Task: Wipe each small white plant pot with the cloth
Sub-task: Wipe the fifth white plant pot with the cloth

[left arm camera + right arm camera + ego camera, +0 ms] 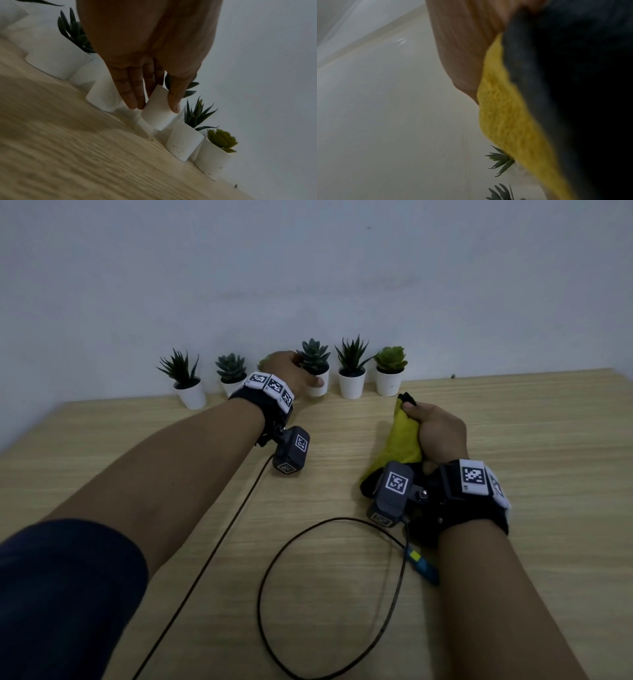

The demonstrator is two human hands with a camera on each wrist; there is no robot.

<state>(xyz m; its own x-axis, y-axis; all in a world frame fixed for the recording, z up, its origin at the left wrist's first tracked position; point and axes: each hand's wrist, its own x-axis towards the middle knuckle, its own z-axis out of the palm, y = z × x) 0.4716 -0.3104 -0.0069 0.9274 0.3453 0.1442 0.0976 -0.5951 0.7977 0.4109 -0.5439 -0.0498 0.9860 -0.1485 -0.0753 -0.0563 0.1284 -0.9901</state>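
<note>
Head view showed six small white plant pots lined along the wall at the 12 o'clock edge of the wooden worktop (342,594); the left hand (294,371) reached to the fourth pot from the left (318,385), its grip clamped on that pot with the thumb across the front; the left wrist view showed the fingers (130,94) on one side of the pot (157,112) and the thumb on the other, the pot tilted off the worktop; just to its 3 o'clock stood a pot with a spiky plant (352,383), then a pot with a light green rosette (388,381); to the 9 o'clock side stood a spiky-plant pot (190,395) and a grey-green rosette pot (231,385), with one pot mostly hidden behind the left hand; at 4 o'clock from the held pot, the right hand (442,433) had its grip closed round the yellow cloth (404,440), bunched and trailing to the worktop; a black cable (270,573) looped near the 6 o'clock edge.
</note>
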